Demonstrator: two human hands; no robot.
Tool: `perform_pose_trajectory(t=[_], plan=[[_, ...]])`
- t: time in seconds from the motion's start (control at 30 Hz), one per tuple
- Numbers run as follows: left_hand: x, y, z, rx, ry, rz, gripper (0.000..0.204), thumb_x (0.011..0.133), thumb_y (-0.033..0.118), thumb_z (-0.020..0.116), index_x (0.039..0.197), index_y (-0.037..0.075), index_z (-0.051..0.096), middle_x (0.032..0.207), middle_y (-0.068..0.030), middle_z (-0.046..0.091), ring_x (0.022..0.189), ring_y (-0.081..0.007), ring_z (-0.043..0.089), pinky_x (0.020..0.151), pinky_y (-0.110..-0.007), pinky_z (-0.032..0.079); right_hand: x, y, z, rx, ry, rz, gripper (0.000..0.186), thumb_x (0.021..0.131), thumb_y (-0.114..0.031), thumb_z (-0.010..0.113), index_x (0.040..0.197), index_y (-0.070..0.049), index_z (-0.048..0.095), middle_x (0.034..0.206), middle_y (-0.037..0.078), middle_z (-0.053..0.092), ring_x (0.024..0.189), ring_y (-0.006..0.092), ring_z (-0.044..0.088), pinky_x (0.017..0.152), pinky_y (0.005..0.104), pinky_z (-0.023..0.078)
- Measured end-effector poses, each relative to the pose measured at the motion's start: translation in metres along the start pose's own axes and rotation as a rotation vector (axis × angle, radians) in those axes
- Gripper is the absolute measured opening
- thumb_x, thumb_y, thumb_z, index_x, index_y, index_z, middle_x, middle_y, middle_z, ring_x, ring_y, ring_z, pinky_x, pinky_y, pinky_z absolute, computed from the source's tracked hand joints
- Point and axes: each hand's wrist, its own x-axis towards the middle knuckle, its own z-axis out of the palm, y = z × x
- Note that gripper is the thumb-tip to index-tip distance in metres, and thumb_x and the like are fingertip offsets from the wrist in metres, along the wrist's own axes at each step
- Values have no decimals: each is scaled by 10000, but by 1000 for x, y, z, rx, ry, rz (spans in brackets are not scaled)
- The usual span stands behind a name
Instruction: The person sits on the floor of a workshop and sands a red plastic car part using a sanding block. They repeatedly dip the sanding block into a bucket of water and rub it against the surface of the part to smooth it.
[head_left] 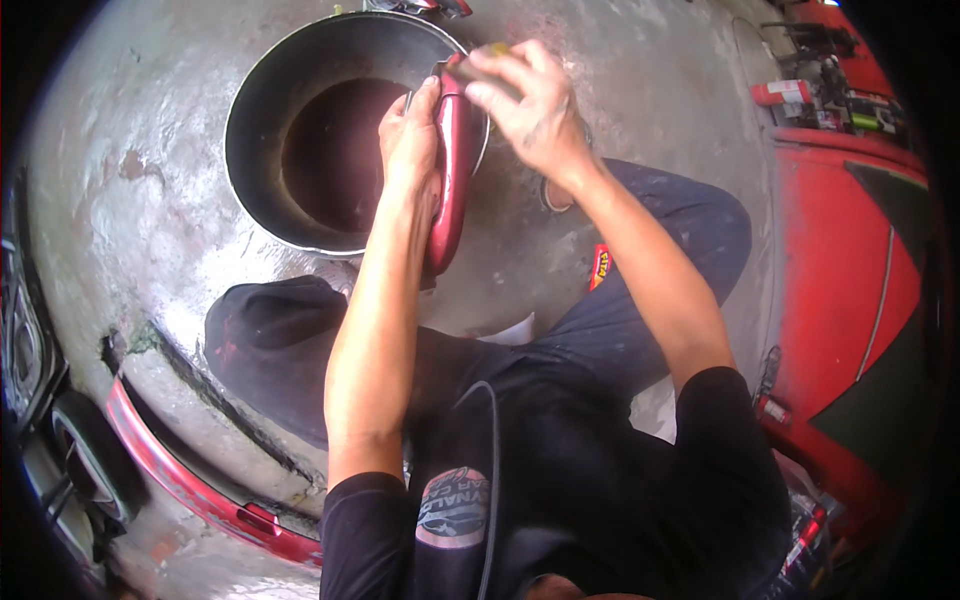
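Note:
My left hand (408, 140) grips a long, curved, glossy red panel (452, 190), its thumb near the top end. The panel stands lengthwise at the right rim of a wide black basin (255, 150). Dark reddish-brown liquid (335, 150) lies in the bottom of the basin. At the panel's upper end, my right hand (540, 115) is closed on a small dark and yellow pad-like piece (492, 68). Motion blurs that piece and the fingertips, so its exact kind is hard to make out.
A red bumper-like strip (190, 480) and a wheel (95, 455) lie at lower left. Another red part (415, 6) sits beyond the basin. On the right stands a large red panel (830, 250), with a red can (780, 93) above it. A small red-yellow packet (600, 266) lies by my leg.

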Motion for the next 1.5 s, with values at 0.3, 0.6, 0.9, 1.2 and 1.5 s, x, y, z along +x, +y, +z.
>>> perform_pose_trajectory(t=[0.3,0.6,0.9,1.2,1.5], plan=[[-10,0,2,-31,11,24,282,1003,187,732,1147,-47,671,964,-99,731,795,-159,710,711,-295,579,9,2,10,-8,40,-1,298,900,-236,783,1136,-55,789,1055,175,664,912,339,674,842,434,571],[-17,8,12,260,50,68,320,999,215,716,1152,-64,686,951,-108,739,834,-143,695,726,-287,552,4,2,-4,-15,-21,-17,281,883,-234,808,1122,-87,807,1028,170,636,899,338,682,819,428,569],[-11,4,12,197,30,84,309,1026,297,711,1051,-11,701,867,-54,719,681,-101,643,615,-264,517,32,26,0,-34,-11,44,310,884,-226,817,1164,-95,812,1021,137,647,901,291,676,811,411,558],[-11,7,13,287,71,115,373,1012,292,712,1102,-70,731,926,-100,745,789,-143,674,732,-293,538,12,8,-6,-25,-20,-108,304,865,-184,813,1158,-100,816,1061,160,672,951,332,691,859,416,579],[-6,5,12,306,109,123,352,1003,270,691,1093,-66,749,950,-114,756,809,-160,681,758,-310,541,15,8,-9,-6,-88,-97,267,856,-203,819,1105,-106,827,1033,147,651,965,323,679,853,435,573]])
